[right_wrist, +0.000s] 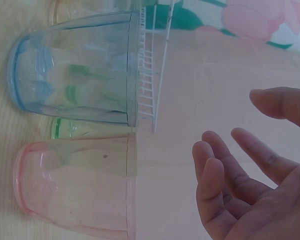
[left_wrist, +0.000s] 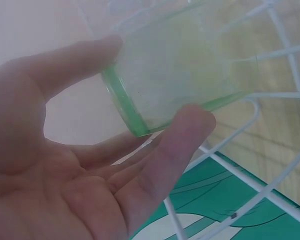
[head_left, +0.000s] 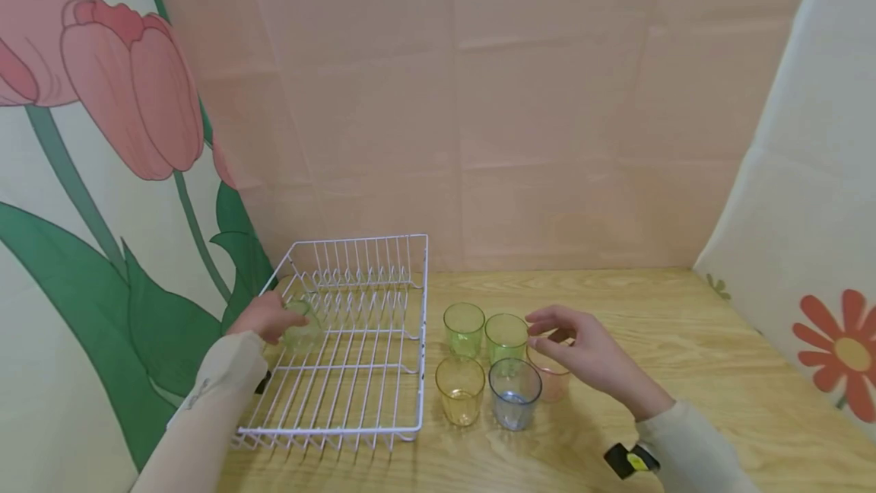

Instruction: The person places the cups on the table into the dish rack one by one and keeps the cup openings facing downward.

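Note:
My left hand (head_left: 263, 318) pinches a pale green glass (head_left: 303, 326) between thumb and fingers at the left side of the white wire dish rack (head_left: 419, 371). Seen from the left wrist, the green glass (left_wrist: 170, 70) has a thick green edge facing the palm, and its other end lies against the rack wires. My right hand (head_left: 585, 348) hovers over the pink glass (head_left: 553, 385) with loosely bent fingers and holds nothing. In the right wrist view, the pink glass (right_wrist: 75, 185) stands apart from the fingertips, beside the blue glass (right_wrist: 75, 72).
Two green glasses (head_left: 464, 332) stand behind a yellow glass (head_left: 460, 394) and the blue one, right of the rack. The wooden tabletop (head_left: 643, 303) meets a pinkish back curtain (head_left: 547, 135). Tulip-printed cloth (head_left: 157, 97) hangs close along the rack's left side.

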Demonstrator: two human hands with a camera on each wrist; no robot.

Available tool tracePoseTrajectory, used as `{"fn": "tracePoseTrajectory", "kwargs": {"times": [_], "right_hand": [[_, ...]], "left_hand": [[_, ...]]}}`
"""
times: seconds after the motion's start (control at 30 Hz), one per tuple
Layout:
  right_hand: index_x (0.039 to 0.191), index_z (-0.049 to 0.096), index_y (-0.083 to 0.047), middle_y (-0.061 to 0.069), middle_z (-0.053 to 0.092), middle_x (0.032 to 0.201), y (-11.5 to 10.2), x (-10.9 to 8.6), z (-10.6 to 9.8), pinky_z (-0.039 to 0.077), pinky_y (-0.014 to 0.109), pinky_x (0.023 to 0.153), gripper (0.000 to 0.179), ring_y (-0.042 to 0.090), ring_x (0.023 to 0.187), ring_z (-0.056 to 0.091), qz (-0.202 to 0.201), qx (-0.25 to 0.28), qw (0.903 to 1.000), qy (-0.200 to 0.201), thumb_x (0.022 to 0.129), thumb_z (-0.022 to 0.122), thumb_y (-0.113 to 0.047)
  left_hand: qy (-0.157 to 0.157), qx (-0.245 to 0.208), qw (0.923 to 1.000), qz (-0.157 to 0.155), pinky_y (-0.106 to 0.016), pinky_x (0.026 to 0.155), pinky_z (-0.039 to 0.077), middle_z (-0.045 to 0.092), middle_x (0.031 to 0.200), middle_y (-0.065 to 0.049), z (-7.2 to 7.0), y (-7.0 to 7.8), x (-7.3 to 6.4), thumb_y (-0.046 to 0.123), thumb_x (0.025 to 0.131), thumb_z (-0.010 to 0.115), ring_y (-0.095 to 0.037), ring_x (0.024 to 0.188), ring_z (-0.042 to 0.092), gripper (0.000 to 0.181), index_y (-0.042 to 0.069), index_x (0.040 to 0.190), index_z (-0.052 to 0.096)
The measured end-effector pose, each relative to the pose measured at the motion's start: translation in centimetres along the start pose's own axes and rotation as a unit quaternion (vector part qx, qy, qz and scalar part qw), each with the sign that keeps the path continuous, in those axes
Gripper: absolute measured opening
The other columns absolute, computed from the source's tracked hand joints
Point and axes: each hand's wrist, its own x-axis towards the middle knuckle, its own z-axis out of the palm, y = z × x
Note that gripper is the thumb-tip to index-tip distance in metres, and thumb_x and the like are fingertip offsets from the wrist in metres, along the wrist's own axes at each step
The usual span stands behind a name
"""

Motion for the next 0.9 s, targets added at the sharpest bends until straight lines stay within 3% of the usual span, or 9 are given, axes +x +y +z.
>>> {"fn": "tracePoseTrajectory", "kwargs": {"times": [0.13, 0.27, 0.57, 0.67, 0.9], "right_hand": [[0.126, 0.063, -0.008, 0.016, 0.068, 0.118, 0.0, 0.0, 0.0, 0.054, 0.031, 0.069, 0.034, 0.022, 0.093, 0.063, -0.002, 0.000, 1.0000, -0.001, 0.096, 0.069, -0.022], [0.126, 0.063, -0.008, 0.016, 0.069, 0.117, 0.0, 0.1, 0.0, 0.054, 0.031, 0.069, 0.033, 0.022, 0.092, 0.064, -0.006, -0.010, 0.9999, 0.004, 0.096, 0.069, -0.021], [0.124, 0.063, -0.007, 0.012, 0.070, 0.115, -0.2, -0.3, -0.5, 0.055, 0.030, 0.070, 0.031, 0.022, 0.092, 0.064, -0.007, -0.015, 0.9998, 0.007, 0.096, 0.068, -0.020], [0.123, 0.064, -0.006, 0.012, 0.070, 0.113, -0.1, -0.5, -0.4, 0.056, 0.029, 0.068, 0.030, 0.022, 0.091, 0.065, -0.003, -0.003, 1.0000, 0.007, 0.096, 0.068, -0.018], [0.122, 0.065, -0.004, 0.015, 0.070, 0.113, 0.5, -0.2, 0.6, 0.056, 0.030, 0.069, 0.029, 0.024, 0.089, 0.064, 0.001, 0.016, 0.9999, 0.002, 0.096, 0.068, -0.016]], "left_hand": [[0.000, -0.011, 0.9999, -0.005, -0.036, 0.065, 0.053, 0.048, 0.087, -0.013, 0.3, -0.7, 0.5, 0.030, 0.088, 0.073, -0.024, 0.069, 0.057, 0.041, -0.001, 0.095, 0.046], [-0.002, -0.016, 0.9999, -0.006, -0.032, 0.060, 0.050, 0.049, 0.089, -0.013, 0.5, -1.0, 0.8, 0.030, 0.088, 0.073, -0.020, 0.064, 0.055, 0.043, -0.002, 0.100, 0.046], [0.002, -0.019, 0.9998, -0.002, -0.030, 0.056, 0.048, 0.054, 0.100, -0.021, 1.1, -0.1, 1.5, 0.027, 0.087, 0.075, -0.019, 0.057, 0.055, 0.053, -0.010, 0.114, 0.047], [0.003, -0.015, 0.9999, -0.008, -0.029, 0.054, 0.048, 0.055, 0.100, -0.021, 1.2, 0.2, 1.7, 0.026, 0.087, 0.075, -0.018, 0.054, 0.055, 0.051, -0.009, 0.112, 0.048], [0.001, -0.021, 0.9995, -0.025, -0.027, 0.051, 0.047, 0.051, 0.109, -0.028, 0.8, 0.1, 0.9, 0.023, 0.088, 0.074, -0.016, 0.051, 0.053, 0.060, -0.015, 0.122, 0.043]]}}
